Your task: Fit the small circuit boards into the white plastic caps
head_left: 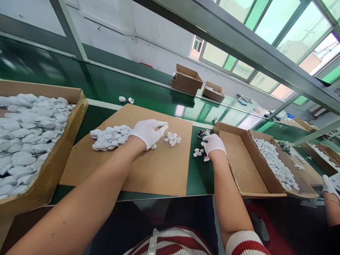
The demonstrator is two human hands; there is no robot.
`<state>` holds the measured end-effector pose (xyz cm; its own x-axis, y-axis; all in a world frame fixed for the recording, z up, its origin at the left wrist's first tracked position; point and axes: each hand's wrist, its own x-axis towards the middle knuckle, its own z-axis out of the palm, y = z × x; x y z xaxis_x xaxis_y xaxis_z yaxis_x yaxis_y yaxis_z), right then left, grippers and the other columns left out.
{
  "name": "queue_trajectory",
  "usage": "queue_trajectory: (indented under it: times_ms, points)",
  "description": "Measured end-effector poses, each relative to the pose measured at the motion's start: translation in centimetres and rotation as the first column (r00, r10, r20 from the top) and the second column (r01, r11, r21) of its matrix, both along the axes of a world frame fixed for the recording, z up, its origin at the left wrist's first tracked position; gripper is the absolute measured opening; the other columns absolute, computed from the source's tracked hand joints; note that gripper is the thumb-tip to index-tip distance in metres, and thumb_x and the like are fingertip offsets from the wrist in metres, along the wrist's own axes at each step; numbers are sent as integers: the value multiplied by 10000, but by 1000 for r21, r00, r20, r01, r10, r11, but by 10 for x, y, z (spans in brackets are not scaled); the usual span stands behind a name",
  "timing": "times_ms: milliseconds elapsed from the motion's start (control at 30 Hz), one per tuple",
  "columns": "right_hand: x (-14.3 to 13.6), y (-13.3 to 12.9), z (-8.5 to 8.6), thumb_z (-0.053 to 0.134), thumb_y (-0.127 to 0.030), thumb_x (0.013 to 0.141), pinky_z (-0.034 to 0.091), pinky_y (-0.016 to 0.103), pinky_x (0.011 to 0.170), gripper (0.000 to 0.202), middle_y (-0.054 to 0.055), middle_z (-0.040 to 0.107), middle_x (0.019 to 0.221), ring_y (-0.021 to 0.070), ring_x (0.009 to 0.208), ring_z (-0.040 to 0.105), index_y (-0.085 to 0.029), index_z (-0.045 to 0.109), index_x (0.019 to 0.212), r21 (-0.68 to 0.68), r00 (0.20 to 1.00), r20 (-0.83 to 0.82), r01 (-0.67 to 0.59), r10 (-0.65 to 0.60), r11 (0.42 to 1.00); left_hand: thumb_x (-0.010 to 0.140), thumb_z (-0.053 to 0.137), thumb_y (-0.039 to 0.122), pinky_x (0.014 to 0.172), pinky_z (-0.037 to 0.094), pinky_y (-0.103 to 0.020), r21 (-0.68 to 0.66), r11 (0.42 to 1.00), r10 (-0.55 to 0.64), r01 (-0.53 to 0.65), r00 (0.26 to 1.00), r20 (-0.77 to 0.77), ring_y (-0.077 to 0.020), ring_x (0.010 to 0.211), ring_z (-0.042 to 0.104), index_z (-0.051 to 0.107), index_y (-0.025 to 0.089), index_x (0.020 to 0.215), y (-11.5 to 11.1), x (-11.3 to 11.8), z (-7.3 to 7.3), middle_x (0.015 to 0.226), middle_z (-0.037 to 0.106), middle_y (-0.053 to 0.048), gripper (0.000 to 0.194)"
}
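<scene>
My left hand (148,132), in a white glove, is over the cardboard sheet (159,173) with its fingers stretched out to the right and slightly apart. Beside its wrist lies a heap of flat, rounded white pieces (110,137). Just right of its fingertips is a pile of smaller white pieces (172,139). My right hand (214,144), also gloved, has its fingers curled at a small pile of dark circuit boards (203,134). Whatever those fingers grip is hidden. A few small white pieces (198,152) lie below them on the green table.
A large carton (77,120) of white pieces stands at left. Right of my right hand are a shallow cardboard box (243,163) and another box (294,170) holding small white pieces. A co-worker's gloved hand (329,186) shows at far right. A metal beam (239,39) crosses overhead.
</scene>
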<state>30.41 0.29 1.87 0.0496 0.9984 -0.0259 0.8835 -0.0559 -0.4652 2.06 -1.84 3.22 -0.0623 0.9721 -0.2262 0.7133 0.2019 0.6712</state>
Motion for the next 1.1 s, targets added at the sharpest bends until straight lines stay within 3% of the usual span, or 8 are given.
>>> queue_trajectory:
  times_ms: [200, 367, 533, 667, 767, 867, 1000, 1100]
  points:
    - [-15, 27, 3, 753, -169, 864, 537, 423, 997, 407, 236, 607, 1339, 366, 1286, 602, -123, 728, 1268, 18, 943, 299, 146, -145, 989, 965, 456, 569, 694, 588, -352, -1, 998, -69, 69, 996, -63, -148, 503, 670, 695, 350, 1329, 0, 5, 3, 1497, 613, -33, 488]
    - [-14, 37, 4, 702, -193, 897, 562, 424, 961, 255, 166, 689, 1271, 350, 1180, 687, -224, 833, 1114, -9, 939, 303, 174, -163, 985, 961, 465, 555, 698, 595, -367, 24, 994, -108, 110, 991, -85, -143, 468, 647, 739, 340, 1256, 0, 7, 2, 1437, 659, -29, 456]
    - [-16, 31, 11, 579, -226, 968, 574, 398, 941, 343, 98, 691, 1311, 302, 1145, 707, -321, 800, 1212, 24, 951, 246, 189, -189, 982, 940, 507, 589, 605, 585, -351, 11, 999, -38, 37, 997, 62, -185, 555, 681, 713, 355, 1334, -1, 7, -4, 1335, 718, -21, 502]
    - [-19, 31, 16, 615, -332, 974, 561, 430, 964, 293, 128, 657, 1343, 329, 1242, 641, -299, 799, 1199, 86, 945, 255, 186, -203, 979, 935, 543, 574, 593, 575, -321, 0, 1000, -19, 19, 996, 90, -218, 700, 717, 708, 343, 1364, -3, 11, -2, 1359, 715, -20, 514]
    - [-20, 33, 14, 795, -386, 850, 559, 420, 937, 280, 168, 692, 1256, 337, 1193, 648, -230, 837, 1079, -45, 941, 310, 161, -140, 986, 932, 569, 549, 631, 584, -317, 31, 999, -26, 25, 999, 32, -217, 748, 716, 742, 329, 1318, -4, 13, 0, 1459, 660, -3, 477]
    - [-18, 33, 8, 835, -306, 801, 554, 380, 884, 191, 149, 740, 1114, 296, 1072, 683, -225, 854, 973, -121, 943, 318, 143, -98, 982, 904, 626, 508, 643, 580, -327, 84, 996, -25, 20, 998, 50, -257, 812, 720, 783, 292, 1247, -5, 14, -1, 1343, 730, -37, 436]
    - [-18, 26, 2, 682, -356, 937, 535, 378, 891, 201, 117, 743, 1148, 281, 1088, 657, -264, 845, 1012, 57, 965, 233, 110, -120, 992, 854, 703, 477, 618, 562, -351, 129, 992, -6, -16, 986, 166, -288, 797, 721, 808, 238, 1200, -8, 17, -2, 1246, 766, -100, 433]
    - [-26, 14, 2, 644, -401, 959, 533, 382, 958, 278, 97, 766, 1100, 269, 1078, 656, -230, 834, 1070, 224, 995, -78, 74, -58, 972, 832, 741, 470, 646, 561, -332, 97, 994, 20, -50, 959, 281, -276, 821, 730, 748, 199, 1317, -13, 21, 1, 1209, 772, -120, 555]
